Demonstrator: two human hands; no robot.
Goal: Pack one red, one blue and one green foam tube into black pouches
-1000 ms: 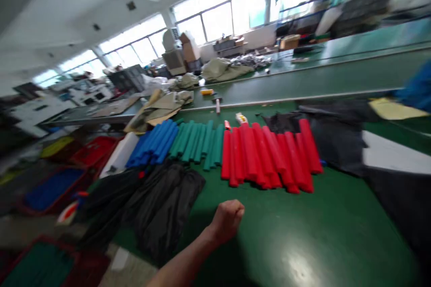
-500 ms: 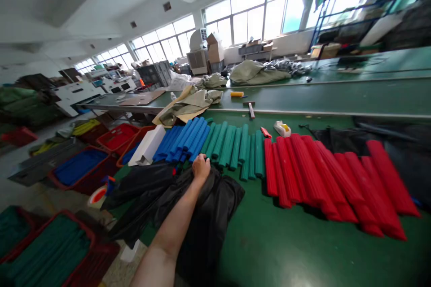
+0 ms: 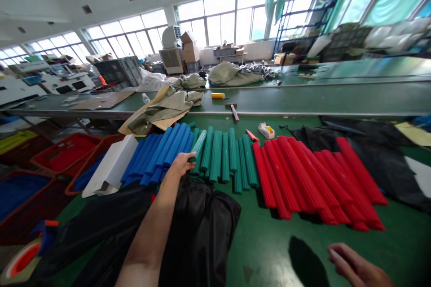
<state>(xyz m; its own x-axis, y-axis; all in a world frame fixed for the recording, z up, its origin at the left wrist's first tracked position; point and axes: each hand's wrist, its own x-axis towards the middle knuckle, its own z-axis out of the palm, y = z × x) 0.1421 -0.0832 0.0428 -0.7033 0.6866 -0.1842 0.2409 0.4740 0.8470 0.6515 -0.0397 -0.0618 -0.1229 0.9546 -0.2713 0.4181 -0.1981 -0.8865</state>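
Note:
My left hand (image 3: 183, 164) is closed on the near end of a green ribbed roll (image 3: 199, 144), at the left side of a row of green rolls (image 3: 216, 154). This roll is tilted and looks paler than the others. Just left of it lie stacked blue rolls (image 3: 161, 150). Black fabric bags (image 3: 198, 215) lie under my left forearm. My right hand (image 3: 358, 265) is over the table at the lower right, thumb and fingers stretched and holding nothing. Red rolls (image 3: 303, 170) lie beyond it in a slanting row.
A white box (image 3: 111, 166) stands left of the blue rolls. Behind the rolls are a tape dispenser (image 3: 266, 130), a red cutter (image 3: 252, 136) and a white-handled tool (image 3: 234, 112). A tape roll (image 3: 23, 260) is at lower left. Red crates (image 3: 62, 152) stand beside the table.
My left hand has moved from the black bags' top edge onto the green roll and closed on it. My right hand has come into view. The camera has turned right.

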